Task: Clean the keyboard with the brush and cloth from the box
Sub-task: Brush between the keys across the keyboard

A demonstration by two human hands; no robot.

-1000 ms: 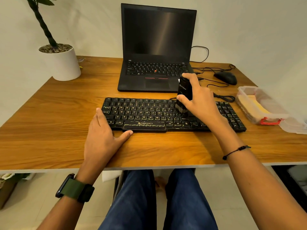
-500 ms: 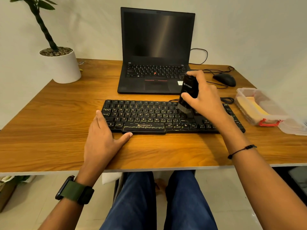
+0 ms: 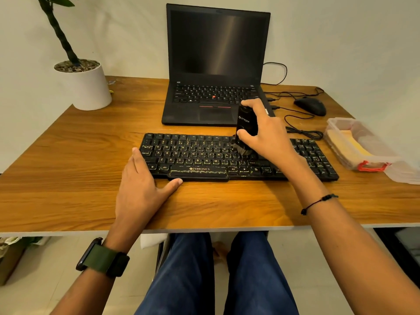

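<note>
A dusty black keyboard [image 3: 195, 159] lies across the middle of the wooden desk [image 3: 68, 173]. My right hand [image 3: 266, 133] grips a black brush [image 3: 246, 123] upright, its bristles touching the keys right of the keyboard's centre. My left hand [image 3: 141, 187] rests flat on the desk against the keyboard's front left corner, fingers straight, thumb along the front edge. A clear plastic box [image 3: 361, 144] with a red latch stands at the right and holds a yellow cloth [image 3: 350, 144].
An open black laptop [image 3: 216, 64] stands behind the keyboard. A black mouse [image 3: 310, 106] and loose cables [image 3: 302, 130] lie at the back right. A white plant pot [image 3: 87, 87] sits at the back left. My legs are under the desk's front edge.
My right hand has shifted the brush a little along the keys on the right half of the keyboard. My left hand has stayed in place. The camera has tilted slightly.
</note>
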